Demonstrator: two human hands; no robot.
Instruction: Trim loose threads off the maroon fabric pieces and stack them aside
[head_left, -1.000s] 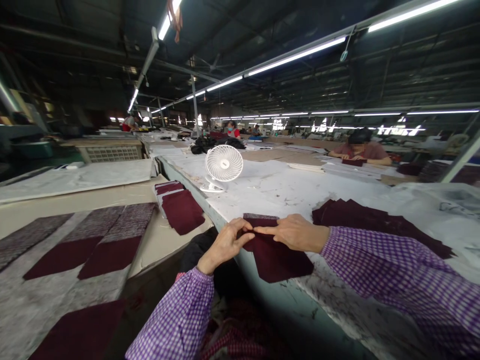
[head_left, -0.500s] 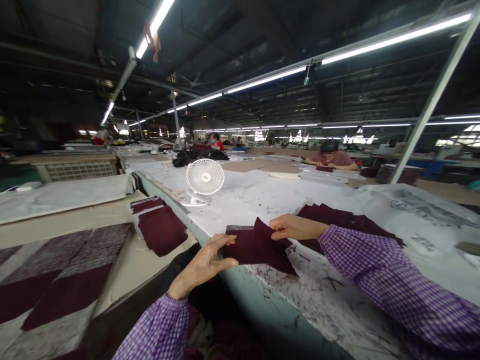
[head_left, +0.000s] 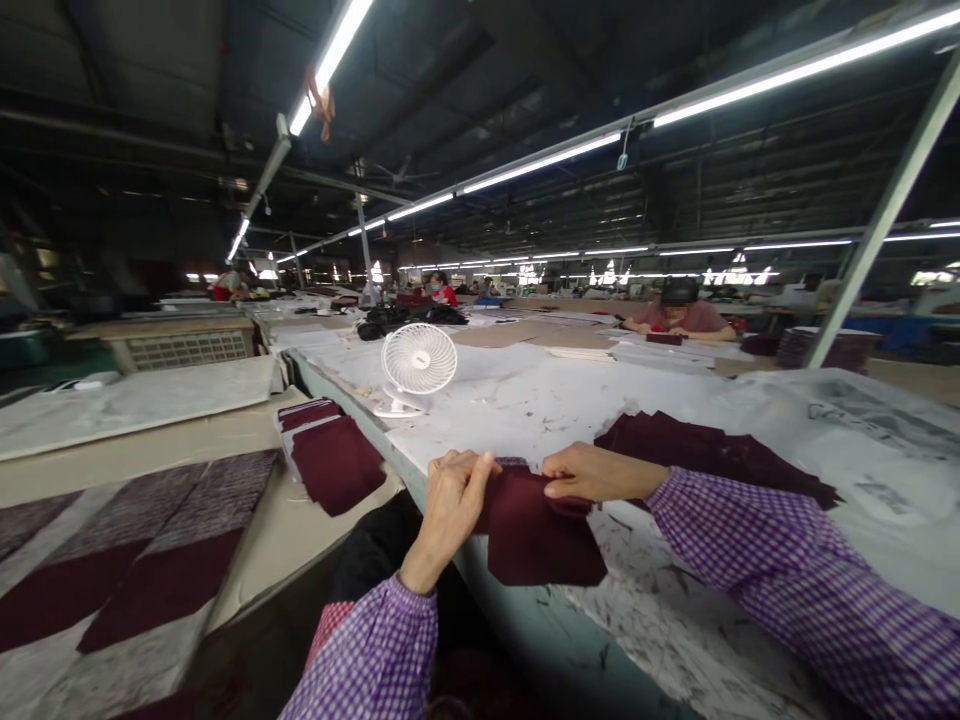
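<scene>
A maroon fabric piece [head_left: 546, 535] hangs partly over the near edge of the white-covered table. My left hand [head_left: 456, 505] is closed with thumb and curled fingers at its upper left corner. At the upper right, my right hand [head_left: 604, 472] pinches the cloth between thumb and fingers. Behind the piece, more maroon cloth and a strip of speckled grey-purple fabric [head_left: 514, 462] show; how many layers there are I cannot tell. Just beyond my right hand lies a spread pile of maroon pieces [head_left: 712, 448].
A white clip fan [head_left: 418, 360] stands on the table ahead. To the left, a stack of maroon pieces [head_left: 337, 462] and speckled fabric panels [head_left: 172, 540] lie on a lower surface. A clear plastic bag [head_left: 862, 420] is at right. Across the table a person [head_left: 679, 315] works.
My left hand has moved right and closed at the cloth's corner. The maroon piece, lifted at one edge before, now hangs toward me over the table edge. The view has shifted slightly.
</scene>
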